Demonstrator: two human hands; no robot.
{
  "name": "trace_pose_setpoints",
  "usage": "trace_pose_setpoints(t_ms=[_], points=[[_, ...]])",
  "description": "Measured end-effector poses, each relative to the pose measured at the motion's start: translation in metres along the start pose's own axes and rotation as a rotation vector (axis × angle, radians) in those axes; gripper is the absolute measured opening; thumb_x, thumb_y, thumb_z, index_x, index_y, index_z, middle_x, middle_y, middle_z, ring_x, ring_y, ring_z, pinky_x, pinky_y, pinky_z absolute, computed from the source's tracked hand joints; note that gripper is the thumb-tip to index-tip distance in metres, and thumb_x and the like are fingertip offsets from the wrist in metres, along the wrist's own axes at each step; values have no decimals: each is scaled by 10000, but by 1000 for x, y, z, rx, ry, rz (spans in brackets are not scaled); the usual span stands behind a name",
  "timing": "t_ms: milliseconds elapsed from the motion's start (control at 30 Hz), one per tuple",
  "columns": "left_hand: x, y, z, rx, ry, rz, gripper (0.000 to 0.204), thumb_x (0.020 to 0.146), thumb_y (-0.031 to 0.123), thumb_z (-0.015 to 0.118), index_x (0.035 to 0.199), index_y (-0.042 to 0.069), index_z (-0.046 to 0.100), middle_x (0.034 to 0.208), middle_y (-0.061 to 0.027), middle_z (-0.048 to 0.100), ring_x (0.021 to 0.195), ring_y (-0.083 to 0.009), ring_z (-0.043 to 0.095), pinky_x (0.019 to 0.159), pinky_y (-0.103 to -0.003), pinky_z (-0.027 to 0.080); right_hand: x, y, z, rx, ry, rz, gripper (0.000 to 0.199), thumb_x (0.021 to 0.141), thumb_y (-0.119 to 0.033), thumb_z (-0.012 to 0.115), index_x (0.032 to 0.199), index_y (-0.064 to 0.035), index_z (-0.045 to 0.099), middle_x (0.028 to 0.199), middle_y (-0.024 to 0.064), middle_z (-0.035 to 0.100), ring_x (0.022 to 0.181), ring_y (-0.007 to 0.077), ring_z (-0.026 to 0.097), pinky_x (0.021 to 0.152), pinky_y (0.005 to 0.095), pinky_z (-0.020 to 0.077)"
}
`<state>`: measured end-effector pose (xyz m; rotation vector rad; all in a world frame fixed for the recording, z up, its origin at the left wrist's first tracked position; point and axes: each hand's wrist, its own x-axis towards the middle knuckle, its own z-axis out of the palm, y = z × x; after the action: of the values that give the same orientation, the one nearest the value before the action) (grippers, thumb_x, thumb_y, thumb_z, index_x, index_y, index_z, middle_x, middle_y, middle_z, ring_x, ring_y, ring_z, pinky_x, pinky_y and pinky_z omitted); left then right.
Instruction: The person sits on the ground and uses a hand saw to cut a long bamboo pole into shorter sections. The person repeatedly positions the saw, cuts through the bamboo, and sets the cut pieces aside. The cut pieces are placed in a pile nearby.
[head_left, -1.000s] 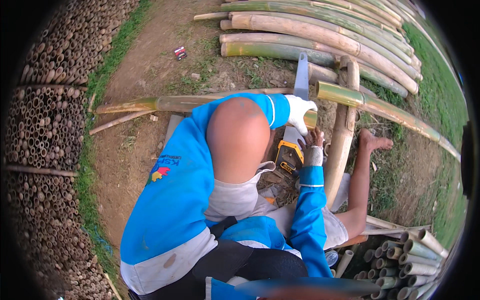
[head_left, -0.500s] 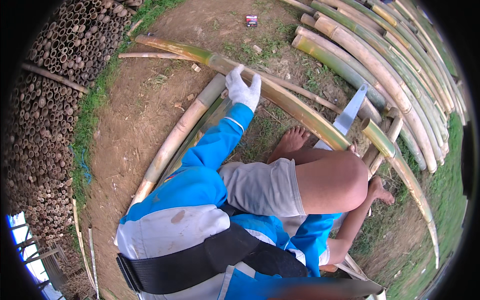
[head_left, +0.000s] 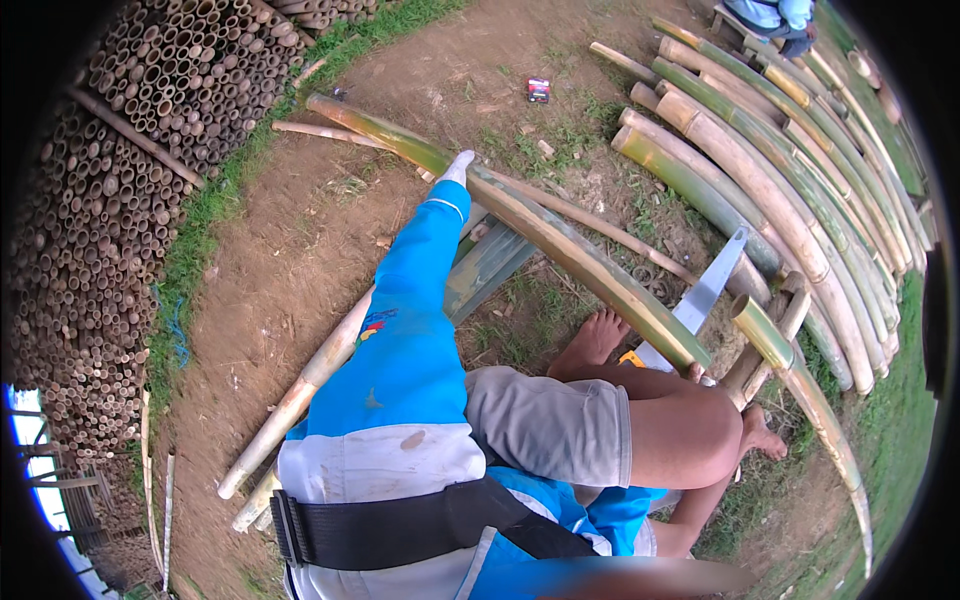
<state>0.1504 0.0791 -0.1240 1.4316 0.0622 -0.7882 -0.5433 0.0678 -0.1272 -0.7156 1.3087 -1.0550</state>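
Observation:
A long split bamboo pole, green and tan, runs slantwise across in front of me. My left hand, in a pale glove, reaches out to its upper part and is closed on it; the arm is stretched and most fingers are hidden. At the near end of the pole, beside my bent knee, only fingertips of my right hand show, curled against the bamboo. My knee hides the rest of that hand. A handsaw with a yellow handle part lies beneath the pole, near my bare foot.
Cut bamboo culms lie in rows at the right. A tall stack of bamboo stands at the left. Another bamboo piece leans at the right over a wooden support. A small red-and-black pack lies on the dirt. A person sits at the far right.
My left arm has stretched farther out, and its hand has moved up and left along the pole, from spread fingers to a closed grip. The view has shifted, bringing the other person in.

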Motion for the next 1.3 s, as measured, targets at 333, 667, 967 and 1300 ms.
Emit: trace_pose_setpoints(t_ms=[333, 667, 967, 1300], points=[[-92, 24, -23, -365, -198, -169, 516, 913, 335, 841, 1347, 148, 635, 1272, -135, 665, 1167, -376, 668, 1041, -595, 561, 11, 6, -15, -59, -5, 21, 594, 1096, -587, 589, 1475, -138, 499, 1328, 152, 642, 1068, 302, 719, 898, 476, 624], [-220, 39, -179, -375, 138, -153, 583, 962, 488, 762, 1357, 80, 629, 1399, -185, 652, 1291, -404, 621, 1164, -583, 496, 20, 8, 38, -97, -136, 103, 557, 1097, -565, 609, 1443, -138, 519, 1288, 143, 653, 1005, 288, 735, 859, 456, 637], [-364, -15, -340, -436, 445, -428, 614, 937, 538, 690, 1340, 77, 652, 1369, -166, 690, 1235, -369, 681, 1084, -523, 571, 43, -21, 230, -497, -554, 39, 358, 1122, -452, 616, 1163, -108, 527, 807, 97, 633, 543, 199, 683, 487, 337, 569], [-431, -82, -392, -45, 358, -654, 527, 960, 417, 725, 1324, 43, 651, 1303, -159, 703, 1198, -329, 700, 1041, -472, 582, 35, 48, 289, -708, -807, -117, 608, 1076, -310, 661, 1614, -92, 481, 1288, 213, 670, 1015, 290, 715, 829, 433, 590]])
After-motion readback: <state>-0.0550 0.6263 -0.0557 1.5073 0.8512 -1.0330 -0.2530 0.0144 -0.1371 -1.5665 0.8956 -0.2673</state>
